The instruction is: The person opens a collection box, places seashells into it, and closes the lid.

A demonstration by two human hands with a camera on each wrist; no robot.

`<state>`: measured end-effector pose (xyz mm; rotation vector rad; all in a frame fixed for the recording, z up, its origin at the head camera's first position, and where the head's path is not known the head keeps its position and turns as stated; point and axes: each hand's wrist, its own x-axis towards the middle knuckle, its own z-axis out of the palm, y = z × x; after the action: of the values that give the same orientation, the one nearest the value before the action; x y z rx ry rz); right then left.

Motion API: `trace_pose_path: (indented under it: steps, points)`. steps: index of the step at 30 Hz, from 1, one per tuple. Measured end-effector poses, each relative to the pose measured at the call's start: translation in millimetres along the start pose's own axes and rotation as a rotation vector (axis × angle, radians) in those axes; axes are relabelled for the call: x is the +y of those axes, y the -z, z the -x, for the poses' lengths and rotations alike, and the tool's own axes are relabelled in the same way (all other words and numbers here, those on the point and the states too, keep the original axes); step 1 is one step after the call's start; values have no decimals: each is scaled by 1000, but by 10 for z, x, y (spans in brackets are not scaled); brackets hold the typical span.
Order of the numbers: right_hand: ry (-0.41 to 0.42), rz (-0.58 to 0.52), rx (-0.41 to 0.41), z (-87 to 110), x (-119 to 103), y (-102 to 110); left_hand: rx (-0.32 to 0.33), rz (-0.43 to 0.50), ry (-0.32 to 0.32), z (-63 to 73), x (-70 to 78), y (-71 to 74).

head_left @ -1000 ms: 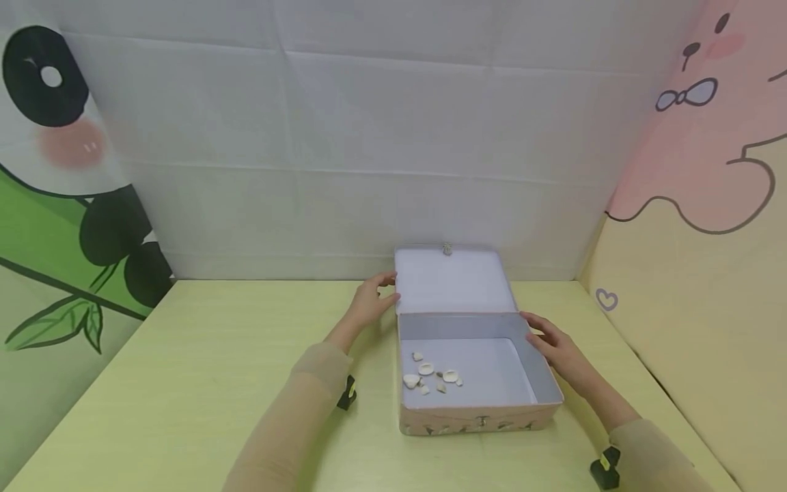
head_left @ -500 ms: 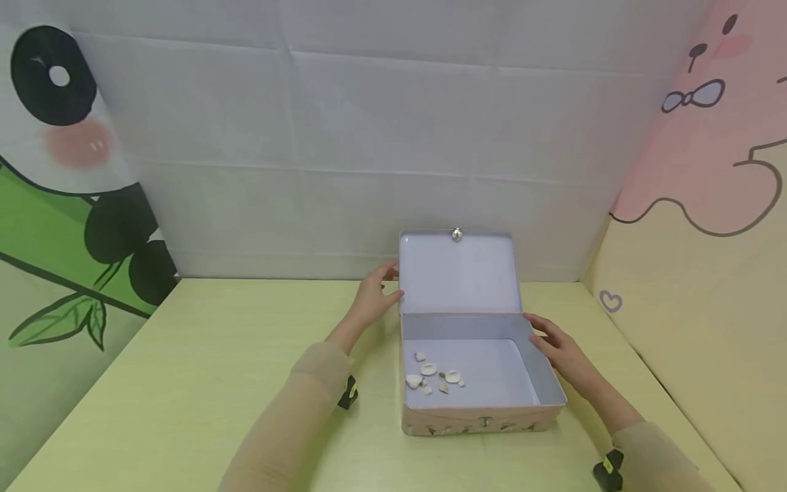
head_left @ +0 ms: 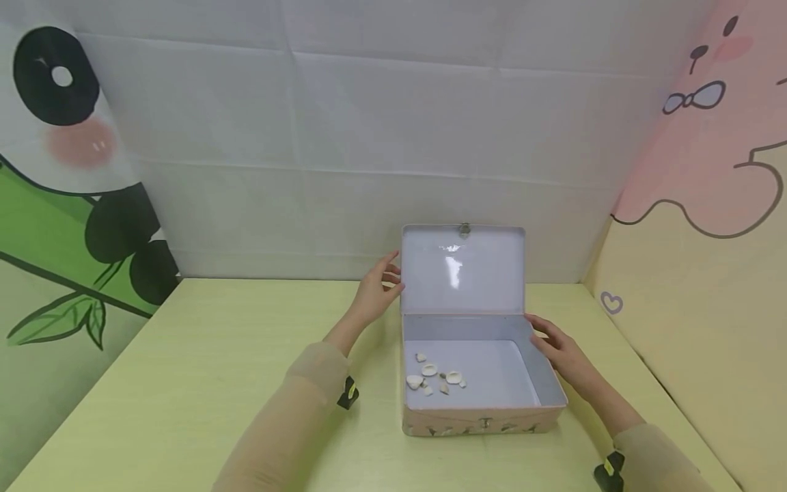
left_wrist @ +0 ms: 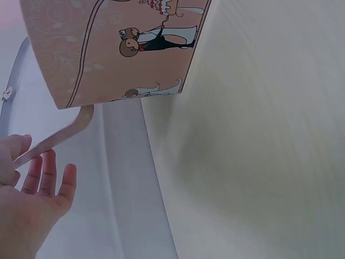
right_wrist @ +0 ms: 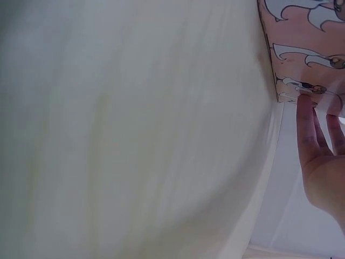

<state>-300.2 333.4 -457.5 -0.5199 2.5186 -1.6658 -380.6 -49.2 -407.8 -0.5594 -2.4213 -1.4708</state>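
A pink metal case (head_left: 479, 422) with printed figures sits on the table, its pale inside facing up. Its hinged lid (head_left: 430, 270) stands raised at the back. My left hand (head_left: 371, 294) pinches the lid's left edge; in the left wrist view the lid edge (left_wrist: 54, 139) runs between thumb and fingers. At the back right corner my right hand (head_left: 562, 352) touches the case's side, and the right wrist view shows its extended fingers (right_wrist: 306, 127) against the printed wall (right_wrist: 307, 65). Several small shells, such as a white shell (head_left: 415, 382), lie on the left of the case's floor.
The pale yellow table (head_left: 246, 362) extends left of the case. A white cloth wall (head_left: 344, 137) rises behind the lid, and a pink and cream side panel (head_left: 695, 287) borders the right. A small clasp (head_left: 464, 230) sits at the lid's top edge.
The lid has tilted up from leaning back to nearly upright, with my left hand rising slightly along with it. My right hand keeps its place at the case's corner. The shells lie as before.
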Motion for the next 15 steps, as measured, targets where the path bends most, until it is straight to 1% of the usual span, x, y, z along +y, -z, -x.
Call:
trace_pose_path:
  steps: [8,12,15]
  points:
    - [-6,8,7,-13,6,-7,0,2,-20,-8,90,30]
    - [-9,13,9,-17,16,-10,-3,10,-35,-10,169,54]
    - [-9,16,10,-19,22,-13,8,28,-51,-14,235,75]
